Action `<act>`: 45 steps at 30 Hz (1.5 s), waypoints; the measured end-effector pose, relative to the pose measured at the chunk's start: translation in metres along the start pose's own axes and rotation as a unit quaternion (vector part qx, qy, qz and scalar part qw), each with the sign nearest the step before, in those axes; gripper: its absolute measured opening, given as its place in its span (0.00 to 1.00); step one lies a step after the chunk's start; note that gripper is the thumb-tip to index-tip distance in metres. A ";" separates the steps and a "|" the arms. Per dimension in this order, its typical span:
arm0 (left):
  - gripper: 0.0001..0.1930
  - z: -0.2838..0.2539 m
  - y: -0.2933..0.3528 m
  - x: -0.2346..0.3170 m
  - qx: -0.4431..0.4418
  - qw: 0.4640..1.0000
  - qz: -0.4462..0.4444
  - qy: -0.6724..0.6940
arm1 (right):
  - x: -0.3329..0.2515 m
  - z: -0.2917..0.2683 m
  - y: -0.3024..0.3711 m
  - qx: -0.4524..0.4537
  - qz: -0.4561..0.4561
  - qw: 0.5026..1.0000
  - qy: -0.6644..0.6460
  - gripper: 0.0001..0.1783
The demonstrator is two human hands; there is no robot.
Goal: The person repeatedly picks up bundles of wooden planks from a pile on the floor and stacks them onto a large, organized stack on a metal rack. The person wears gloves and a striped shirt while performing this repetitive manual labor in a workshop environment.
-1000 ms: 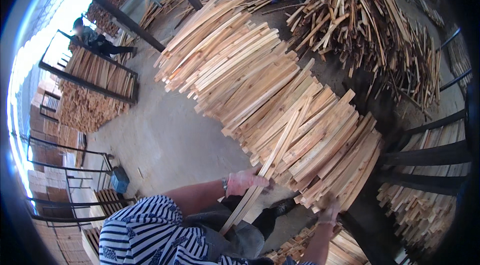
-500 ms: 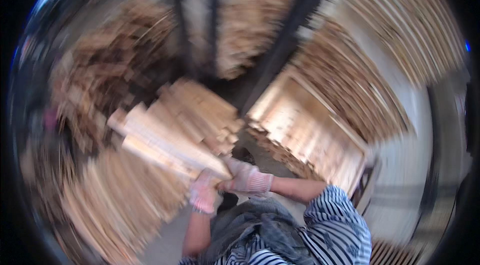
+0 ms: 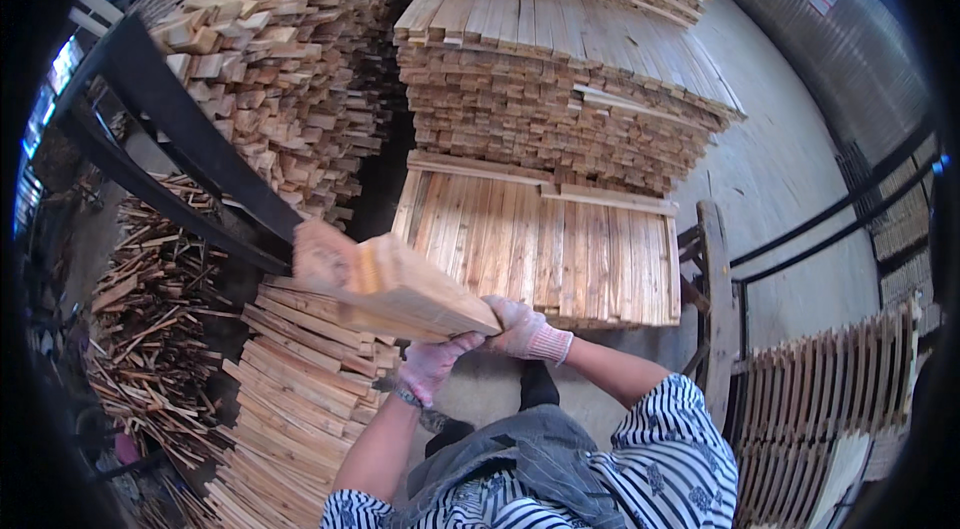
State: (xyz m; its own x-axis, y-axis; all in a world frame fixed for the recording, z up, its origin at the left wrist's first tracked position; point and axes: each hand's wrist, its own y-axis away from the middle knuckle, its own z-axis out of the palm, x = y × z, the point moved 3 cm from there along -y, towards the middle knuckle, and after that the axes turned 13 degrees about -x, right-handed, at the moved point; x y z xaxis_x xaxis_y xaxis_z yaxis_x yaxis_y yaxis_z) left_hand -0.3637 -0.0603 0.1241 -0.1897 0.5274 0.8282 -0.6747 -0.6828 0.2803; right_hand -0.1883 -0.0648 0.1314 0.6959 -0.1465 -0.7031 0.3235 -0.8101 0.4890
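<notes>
Both my hands wear pinkish-white knit work gloves. Between them is a small bundle of wooden boards (image 3: 425,286), its far end pointing up and left and smeared by motion. My left hand (image 3: 436,366) is closed on the underside near the close end. My right hand (image 3: 520,328) is wrapped round the right corner of that end; some of its fingers are hidden behind the wood. Beyond the bundle, a flat layer of boards (image 3: 520,229) lies side by side, with loose strips along its far edge.
Tall board stacks (image 3: 540,94) rise behind the flat layer. A black metal frame (image 3: 190,149) slants in from the left, beside a scrap-wood heap (image 3: 150,319). Boards (image 3: 300,399) lie at lower left. A wooden post (image 3: 713,289) and slatted stack (image 3: 820,409) stand right.
My view has swung to the right, from the boards at left toward the flat layer. The held bundle has come along, its far end now raised. Both hands keep their grip.
</notes>
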 end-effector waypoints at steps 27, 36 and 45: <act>0.27 0.014 -0.233 0.010 0.079 0.725 -0.176 -0.661 | 0.319 -0.192 -0.020 -0.003 0.203 0.968 0.145 0.24; 0.07 -0.056 -0.257 -0.138 0.016 0.520 -0.232 -0.821 | 0.412 -0.090 -0.014 -0.046 0.339 0.910 0.233 0.32; 0.07 -0.097 -0.278 -0.209 -0.003 0.547 -0.218 -0.809 | 0.463 -0.085 0.016 -0.012 0.314 0.920 0.235 0.31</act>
State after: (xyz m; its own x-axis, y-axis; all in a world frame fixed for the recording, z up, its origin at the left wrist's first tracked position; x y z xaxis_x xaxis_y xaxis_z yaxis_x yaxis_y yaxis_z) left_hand -0.2052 0.0685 -0.1740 0.8650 -0.5008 0.0310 -0.4082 -0.6662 0.6242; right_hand 0.1933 -0.0972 -0.1421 0.9491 -0.3142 0.0198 -0.2261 -0.6365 0.7373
